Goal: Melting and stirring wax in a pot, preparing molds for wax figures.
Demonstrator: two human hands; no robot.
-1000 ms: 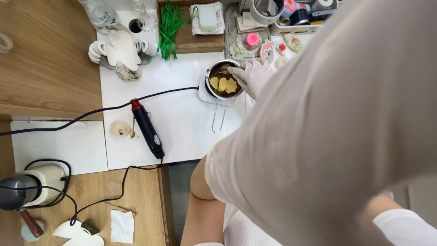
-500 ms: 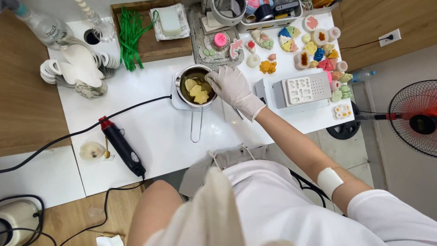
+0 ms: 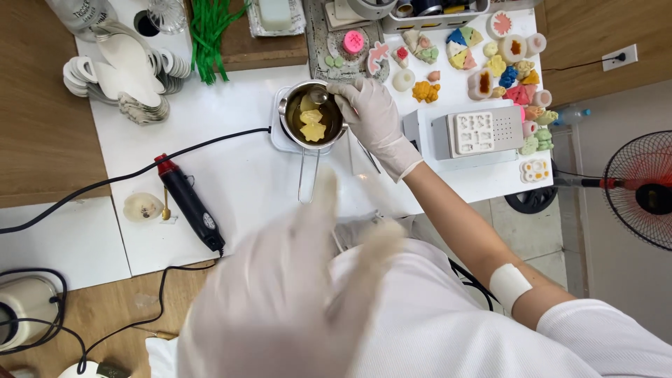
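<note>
My right hand [image 3: 374, 119], in a white glove, holds a small metal spoon [image 3: 318, 94] with its bowl inside a small metal pot [image 3: 285, 105]. Yellow star-shaped pieces [image 3: 312, 130] lie in amber liquid in the pot. It sits on a white base, and its long handle [image 3: 306, 175] points toward me. My left hand [image 3: 280, 301], also gloved, is blurred and close to the camera at the bottom centre. Its fingers are spread and it holds nothing.
A black and red heat gun [image 3: 192, 203] with its cord lies left of the pot, beside a small round dish [image 3: 143, 206]. Behind are stacked white cut-outs [image 3: 129, 77] and green strands [image 3: 210, 28]. Coloured moulded shapes [image 3: 504, 70] and a white mould [image 3: 476, 131] sit right. A fan [image 3: 644, 189] stands on the floor.
The view has shifted, bringing the pot toward the centre. My left hand dropped from covering the right side to low in front of the camera. My right hand stayed at the pot.
</note>
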